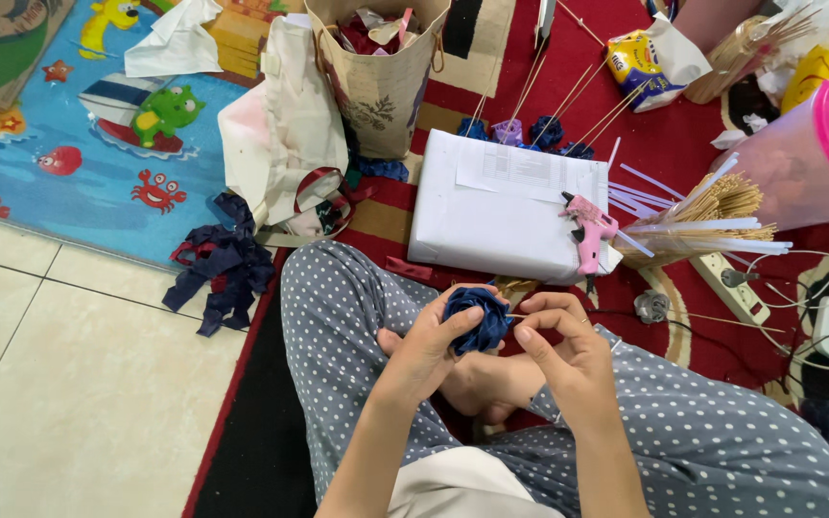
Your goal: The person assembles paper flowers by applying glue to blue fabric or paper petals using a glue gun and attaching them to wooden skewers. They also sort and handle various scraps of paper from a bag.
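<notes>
While a dark blue fabric rose [477, 321] is gripped by the closed fingers of the left hand [431, 347], its thin stick [518, 316] is pinched by the right hand [560, 347], near a pink glue gun [588, 233].

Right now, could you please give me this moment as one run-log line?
left hand: holds blue fabric flower | right hand: pinches thin stick at flower | pink glue gun: on white box

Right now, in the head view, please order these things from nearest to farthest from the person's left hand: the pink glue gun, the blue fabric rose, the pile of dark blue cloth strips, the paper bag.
1. Blue fabric rose: held in the left hand.
2. Pink glue gun: up and to the right, on the white box.
3. Dark blue cloth strips: to the left, at the carpet edge.
4. Paper bag: far up, standing.
</notes>
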